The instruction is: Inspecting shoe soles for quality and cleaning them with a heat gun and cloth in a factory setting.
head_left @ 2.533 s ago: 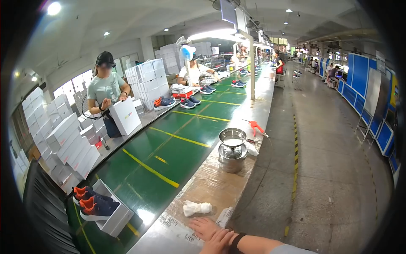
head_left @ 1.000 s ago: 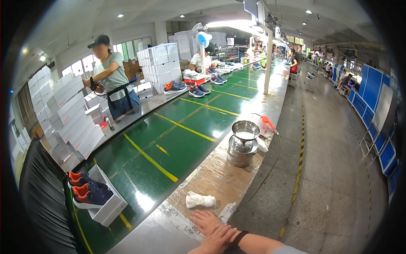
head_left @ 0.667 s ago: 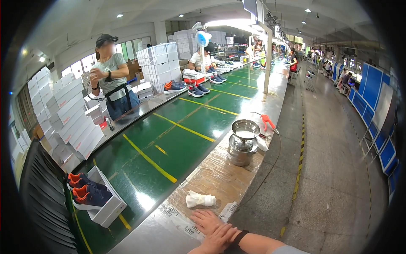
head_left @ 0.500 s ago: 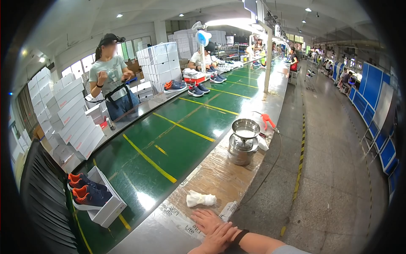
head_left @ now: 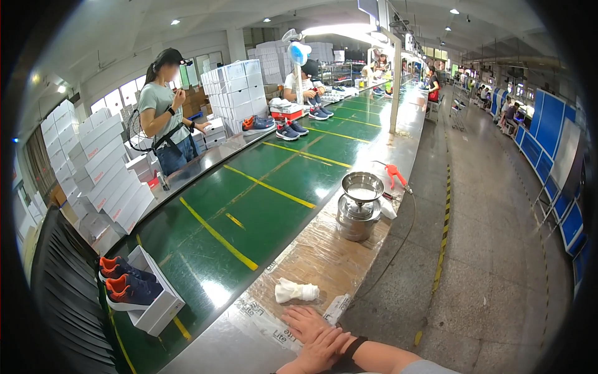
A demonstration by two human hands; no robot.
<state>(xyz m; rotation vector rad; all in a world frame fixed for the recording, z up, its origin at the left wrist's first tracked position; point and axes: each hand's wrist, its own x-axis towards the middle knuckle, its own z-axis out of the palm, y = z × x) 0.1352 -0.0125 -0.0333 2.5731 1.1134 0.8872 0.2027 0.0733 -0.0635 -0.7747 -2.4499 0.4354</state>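
My right hand (head_left: 304,322) lies palm down on the taped edge of the work surface, fingers stretched out and holding nothing. Across its back and wrist rests my left hand (head_left: 324,349), also with nothing in it, its fingers laid flat. A black band circles my right wrist. Just beyond my right fingertips lies a bundled white cloth (head_left: 296,291), apart from both hands. Farther along the same surface stands a metal pot with a shallow steel bowl (head_left: 362,188) on top. A red air blow gun (head_left: 395,177) on a hose lies behind it.
A green conveyor belt (head_left: 249,206) with yellow lines runs along my left. It carries an open white box (head_left: 163,305) holding dark blue and orange sneakers (head_left: 128,283). Across the belt, a person (head_left: 165,112) stands among stacked white boxes (head_left: 103,168). More sneakers (head_left: 289,131) sit farther up.
The person across the belt has turned sideways, one hand raised near the face and the other lowered toward the boxes. My hands have stayed in place.
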